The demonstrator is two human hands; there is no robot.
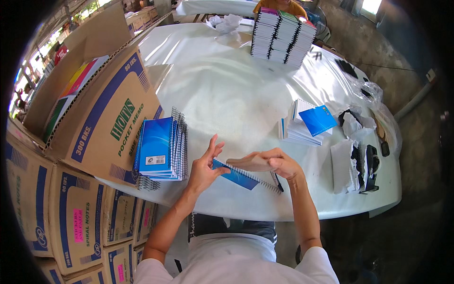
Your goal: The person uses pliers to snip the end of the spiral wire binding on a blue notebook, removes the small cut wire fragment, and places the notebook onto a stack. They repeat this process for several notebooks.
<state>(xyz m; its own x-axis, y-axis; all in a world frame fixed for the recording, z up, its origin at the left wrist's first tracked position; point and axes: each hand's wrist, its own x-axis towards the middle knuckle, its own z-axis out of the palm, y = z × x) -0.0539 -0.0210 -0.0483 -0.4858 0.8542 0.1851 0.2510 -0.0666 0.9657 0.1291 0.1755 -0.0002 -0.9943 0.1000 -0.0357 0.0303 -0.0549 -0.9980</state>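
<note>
A small spiral notebook with a blue cover (242,178) is between my hands over the near part of the table. Its wire coil (270,186) runs out past the cover's lower right end. My left hand (206,169) pinches the notebook's left end between thumb and fingers, other fingers raised. With curled fingers, my right hand (283,164) grips the brown cardboard back (250,162), folded up from the cover. A dark pen-like item (277,181) is beside the coil, below my right hand. Left of my hands is a stack of coiled blue notebooks (157,137).
To the right stand uncoiled page blocks (295,128) topped by a blue cover (317,120). Past them are torn paper (344,163) and a black device (372,165). Tall notebook stacks (283,38) stand before a person (283,5). Cartons (113,118) border the left side.
</note>
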